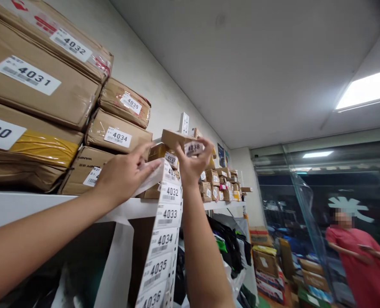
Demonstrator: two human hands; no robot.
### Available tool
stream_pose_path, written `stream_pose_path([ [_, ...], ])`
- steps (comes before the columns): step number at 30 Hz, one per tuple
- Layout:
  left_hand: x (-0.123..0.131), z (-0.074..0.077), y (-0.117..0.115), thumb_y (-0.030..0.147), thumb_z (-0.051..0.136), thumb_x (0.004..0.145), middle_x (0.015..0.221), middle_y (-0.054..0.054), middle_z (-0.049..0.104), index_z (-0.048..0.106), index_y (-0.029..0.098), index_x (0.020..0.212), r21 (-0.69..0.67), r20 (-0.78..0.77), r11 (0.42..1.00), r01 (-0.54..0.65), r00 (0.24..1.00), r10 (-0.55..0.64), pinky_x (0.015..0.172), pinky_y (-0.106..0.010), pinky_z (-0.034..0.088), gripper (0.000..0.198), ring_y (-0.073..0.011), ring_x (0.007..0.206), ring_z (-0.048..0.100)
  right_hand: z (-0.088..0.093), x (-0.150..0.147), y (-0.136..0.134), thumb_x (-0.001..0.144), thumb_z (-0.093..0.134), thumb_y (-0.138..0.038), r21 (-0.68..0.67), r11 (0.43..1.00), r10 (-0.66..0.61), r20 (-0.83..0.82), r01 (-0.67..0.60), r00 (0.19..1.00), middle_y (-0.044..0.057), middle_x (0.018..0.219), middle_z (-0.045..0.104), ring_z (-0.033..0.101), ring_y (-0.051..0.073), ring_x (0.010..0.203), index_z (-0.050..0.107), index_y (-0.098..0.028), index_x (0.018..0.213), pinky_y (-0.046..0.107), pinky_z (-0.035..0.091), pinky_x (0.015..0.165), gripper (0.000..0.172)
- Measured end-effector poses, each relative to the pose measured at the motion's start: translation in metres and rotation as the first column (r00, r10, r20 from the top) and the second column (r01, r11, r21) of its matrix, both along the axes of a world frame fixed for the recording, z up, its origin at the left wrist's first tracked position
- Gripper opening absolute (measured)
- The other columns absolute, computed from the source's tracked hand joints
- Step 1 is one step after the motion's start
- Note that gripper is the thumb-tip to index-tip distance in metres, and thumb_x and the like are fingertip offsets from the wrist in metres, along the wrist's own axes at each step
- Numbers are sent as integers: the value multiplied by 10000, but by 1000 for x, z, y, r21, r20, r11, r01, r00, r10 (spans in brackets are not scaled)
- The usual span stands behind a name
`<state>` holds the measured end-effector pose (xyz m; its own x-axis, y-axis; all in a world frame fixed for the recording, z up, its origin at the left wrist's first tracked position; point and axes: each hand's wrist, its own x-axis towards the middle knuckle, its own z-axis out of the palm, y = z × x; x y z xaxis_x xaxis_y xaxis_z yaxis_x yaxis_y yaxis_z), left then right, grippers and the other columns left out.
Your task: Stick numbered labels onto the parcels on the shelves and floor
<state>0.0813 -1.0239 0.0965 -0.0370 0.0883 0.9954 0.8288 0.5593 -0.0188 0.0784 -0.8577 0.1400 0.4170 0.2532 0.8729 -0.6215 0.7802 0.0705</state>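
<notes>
My left hand [122, 173] is closed, thumb against fingers, on a long strip of numbered barcode labels [166, 231] that hangs down between my arms. Its printed labels run from 4032 to 4036, and loose white backing paper [116, 256] trails below the hand. My right hand [191, 167] is raised to a small cardboard box [172, 139], thumb and fingers at either side of a white 4038 label [194, 148] at its near end. Whether the label lies fully flat there, I cannot tell. Just under it sits a box labelled 4037 [171, 158].
Labelled cartons [42, 81] are stacked at the left on a white shelf [138, 207]. Smaller parcels [222, 184] continue along it. Dark clothing [228, 235] hangs below. Floor cartons [267, 265] stand near the glass front, where a person in red [357, 265] stands.
</notes>
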Motion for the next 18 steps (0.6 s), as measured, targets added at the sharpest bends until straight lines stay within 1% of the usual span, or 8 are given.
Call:
stream_pose_path([
  [2,4,7,9,470,652,722,699,-14,661,411,253,1389,-81,-50,990,-114,993,110,489,-222,284,741,-182,532,536,-38,15,-4,762,619,-362,34,998,-41,-109,45,993,100,1239,429,452,283,1216,298,-303,1103,490,459,926,472],
  [3,5,7,14,413,682,702,711,-17,671,364,265,1418,-145,-83,976,-161,985,150,488,-219,280,797,-184,526,538,-57,21,-7,764,623,-371,44,997,-64,-141,71,988,101,1250,421,440,291,1238,280,-316,1108,517,445,944,489],
  [5,4,-1,25,320,663,729,725,-29,680,400,282,1398,-247,-187,946,-209,968,165,488,-217,277,719,-178,528,544,-92,28,-8,770,629,-408,54,993,-97,-185,109,978,107,1236,427,456,314,1229,266,-334,1124,566,427,941,512],
  [7,-3,-18,32,271,588,795,693,-26,667,453,290,1359,-256,-353,943,-213,929,114,474,-222,262,580,-164,507,536,-124,28,-2,790,598,-496,87,990,-93,-218,114,972,112,1224,446,481,337,1201,293,-344,1139,600,427,913,488],
  [10,-16,-52,38,255,472,878,595,14,591,448,310,1341,-219,-572,957,-189,820,31,446,-235,248,466,-149,447,510,-165,18,18,813,554,-549,181,978,-57,-240,103,969,88,1255,472,536,334,1126,346,-400,1152,598,463,839,425],
  [14,-30,-87,43,186,336,934,615,16,580,383,302,1357,-244,-647,961,-134,760,-58,440,-253,308,441,-156,455,528,-212,8,42,633,752,-521,150,959,-198,-247,239,949,50,1256,473,562,354,1035,258,-542,1184,597,478,755,741],
  [16,-33,-96,45,153,338,930,658,4,612,360,297,1360,-259,-682,961,-101,724,-108,462,-267,355,454,-165,483,549,-230,7,48,572,792,-520,135,935,-287,-256,328,923,53,1221,484,553,357,1011,227,-568,1214,596,476,746,857],
  [18,-34,-101,46,124,384,912,678,3,625,346,306,1353,-269,-707,959,-93,695,-131,492,-277,388,479,-170,506,561,-244,8,52,562,799,-504,155,915,-325,-268,373,907,53,1197,493,543,347,992,241,-566,1237,583,483,741,878],
])
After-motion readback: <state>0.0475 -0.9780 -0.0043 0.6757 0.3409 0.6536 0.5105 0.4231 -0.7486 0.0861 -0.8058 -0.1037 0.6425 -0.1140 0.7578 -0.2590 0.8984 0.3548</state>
